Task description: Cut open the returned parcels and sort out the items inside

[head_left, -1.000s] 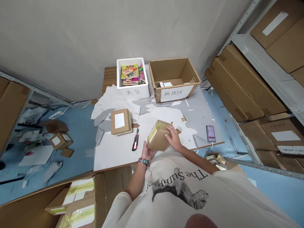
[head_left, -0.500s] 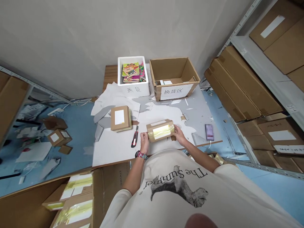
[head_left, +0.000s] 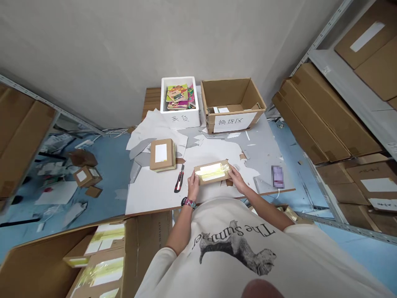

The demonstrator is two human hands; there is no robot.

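Observation:
A small cardboard box (head_left: 212, 172) with a white label and shiny clear yellowish tape is held over the front of the table (head_left: 149, 194). My left hand (head_left: 193, 185) grips its left end, and my right hand (head_left: 236, 179) grips its right end. The labelled, taped face is turned up toward me. To the left of my left hand, a black and red utility knife (head_left: 179, 179) lies on the white sheet. Behind the knife sits another labelled cardboard box (head_left: 163, 154).
A white foam box (head_left: 180, 119) with booklets and an open carton (head_left: 234, 123) stand at the back. A phone (head_left: 278, 177) with a cable lies at right. A large carton (head_left: 145, 240) of taped boxes stands front left. Shelving (head_left: 328, 62) with cartons flanks the right.
The held box has been tipped so its labelled face shows more fully and the far side face is no longer visible. The whole view has shifted slightly.

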